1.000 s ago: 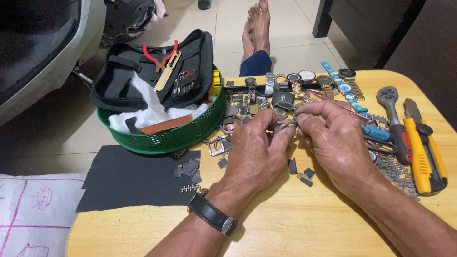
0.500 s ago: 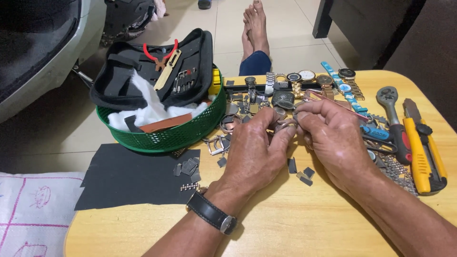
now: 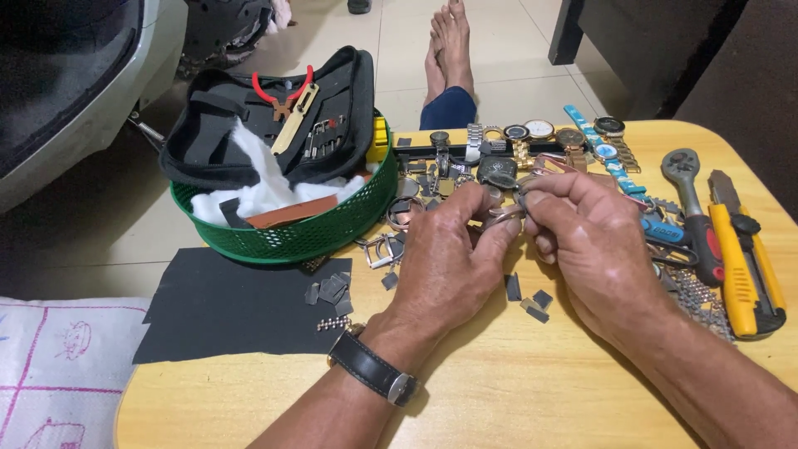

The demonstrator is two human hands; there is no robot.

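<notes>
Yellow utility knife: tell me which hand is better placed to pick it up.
Right. The right hand lies nearer the yellow utility knife at the table's right edge; the left hand sits farther off. Both hands pinch a small metal part.

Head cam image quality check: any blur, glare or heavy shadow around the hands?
Head view: sharp overall, no motion blur on the left hand or right hand; soft overhead light, faint shadows under the wrists on the yellow table; the small metal part pinched between the fingertips is mostly hidden; top-left corner dark and underexposed; mild wide-angle stretch at edges.
</notes>
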